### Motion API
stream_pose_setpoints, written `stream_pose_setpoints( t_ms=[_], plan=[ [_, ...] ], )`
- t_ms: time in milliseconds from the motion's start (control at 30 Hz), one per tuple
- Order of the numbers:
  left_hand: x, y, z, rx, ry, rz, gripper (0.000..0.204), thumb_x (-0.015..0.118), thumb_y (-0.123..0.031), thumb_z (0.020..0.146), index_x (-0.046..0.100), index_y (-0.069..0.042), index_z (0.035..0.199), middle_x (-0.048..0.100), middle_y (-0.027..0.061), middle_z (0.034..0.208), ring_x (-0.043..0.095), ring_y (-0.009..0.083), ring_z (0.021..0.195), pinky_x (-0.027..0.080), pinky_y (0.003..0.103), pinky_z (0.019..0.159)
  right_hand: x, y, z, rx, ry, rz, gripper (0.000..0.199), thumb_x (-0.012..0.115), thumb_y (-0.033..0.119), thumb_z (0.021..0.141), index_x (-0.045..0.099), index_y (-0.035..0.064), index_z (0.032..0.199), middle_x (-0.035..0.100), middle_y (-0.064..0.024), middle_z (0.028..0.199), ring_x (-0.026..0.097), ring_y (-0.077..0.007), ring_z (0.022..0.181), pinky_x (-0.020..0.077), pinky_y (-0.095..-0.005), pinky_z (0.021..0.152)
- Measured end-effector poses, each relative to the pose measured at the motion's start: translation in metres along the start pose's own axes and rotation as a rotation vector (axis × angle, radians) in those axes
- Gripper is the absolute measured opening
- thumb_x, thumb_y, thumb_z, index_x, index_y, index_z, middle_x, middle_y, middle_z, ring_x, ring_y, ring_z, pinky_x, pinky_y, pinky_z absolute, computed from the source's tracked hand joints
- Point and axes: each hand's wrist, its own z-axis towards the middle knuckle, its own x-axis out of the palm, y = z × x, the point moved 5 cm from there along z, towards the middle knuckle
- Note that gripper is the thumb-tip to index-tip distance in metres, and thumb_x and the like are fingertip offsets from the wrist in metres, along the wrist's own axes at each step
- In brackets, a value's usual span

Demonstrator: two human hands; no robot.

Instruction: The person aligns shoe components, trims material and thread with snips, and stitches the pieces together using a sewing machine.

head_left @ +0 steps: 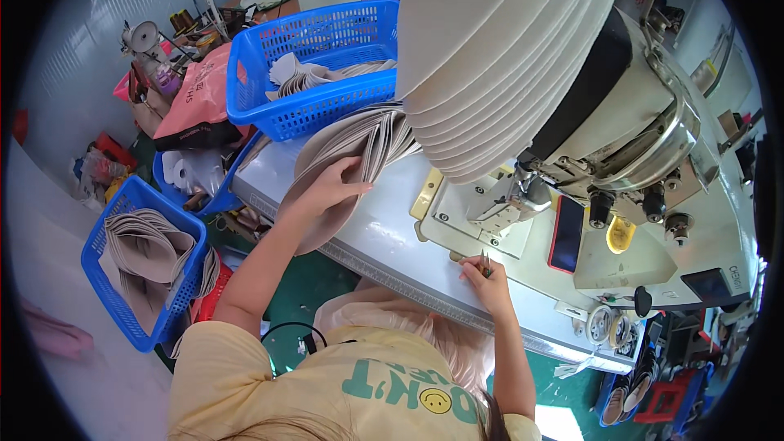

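My left hand (331,188) grips a fanned stack of curved beige sheet pieces (314,162) at the left part of the table edge, fingers tucked among their edges. At the table's front, close to the sewing machine's base plate (465,220), my right hand (488,284) is closed around small thread snips (486,264). Only their pointed metal tips show clearly. A large overlapping row of off-white curved pieces (498,57) rises in front of the sewing machine (604,126) and hides part of its head.
A blue basket (314,106) with more pieces stands behind the stack. Another blue basket (184,310) of pieces is at the lower left, near a pink bag (200,98). A red-edged phone (566,234) lies beside the machine. Bobbin-like wheels (600,327) sit at the table's right.
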Motion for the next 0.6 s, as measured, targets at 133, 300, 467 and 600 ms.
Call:
stream_pose_setpoints(
  t_ms=[133,300,467,600],
  plan=[
    [-0.002,-0.011,-0.016,-0.032,0.107,-0.267,0.056,0.069,-0.017,0.083,0.047,0.000,0.131,0.061,0.0034,0.103,0.055,0.0055,0.080,0.045,0.019,0.065,0.002,0.001,0.003,0.007,0.035,0.041,0.013,0.061,0.009,0.087,0.067,-0.0009,0.094,0.064,-0.0024,0.071,0.054,-0.0062,0.066,0.0407,-0.0209,0.062],
    [-0.008,0.001,-0.018,-0.068,0.086,-0.210,0.042,0.061,-0.006,0.087,0.049,0.002,0.126,0.061,0.0053,0.108,0.060,0.0121,0.095,0.050,0.026,0.077,0.002,0.000,0.002,0.033,0.038,0.028,0.013,0.061,0.008,0.087,0.067,-0.0013,0.095,0.064,-0.0025,0.071,0.054,-0.0068,0.066,0.0411,-0.0212,0.063],
    [-0.020,-0.014,-0.023,0.019,-0.058,0.214,0.029,0.057,-0.003,0.085,0.055,0.002,0.113,0.065,0.0062,0.089,0.061,0.0127,0.081,0.049,0.032,0.070,0.003,0.000,0.004,0.011,0.039,0.042,0.013,0.062,0.009,0.087,0.067,-0.0015,0.094,0.064,-0.0024,0.071,0.054,-0.0066,0.066,0.0408,-0.0213,0.062],
    [-0.037,-0.092,-0.088,0.396,-0.471,0.935,0.023,0.054,-0.001,0.077,0.052,0.000,0.100,0.052,0.0096,0.064,0.053,0.0110,0.061,0.044,0.031,0.057,0.012,0.019,0.000,0.007,0.003,-0.088,0.017,0.064,0.007,0.085,0.065,-0.0014,0.099,0.062,-0.0014,0.070,0.051,-0.0065,0.064,0.0396,-0.0213,0.058]
  ],
)
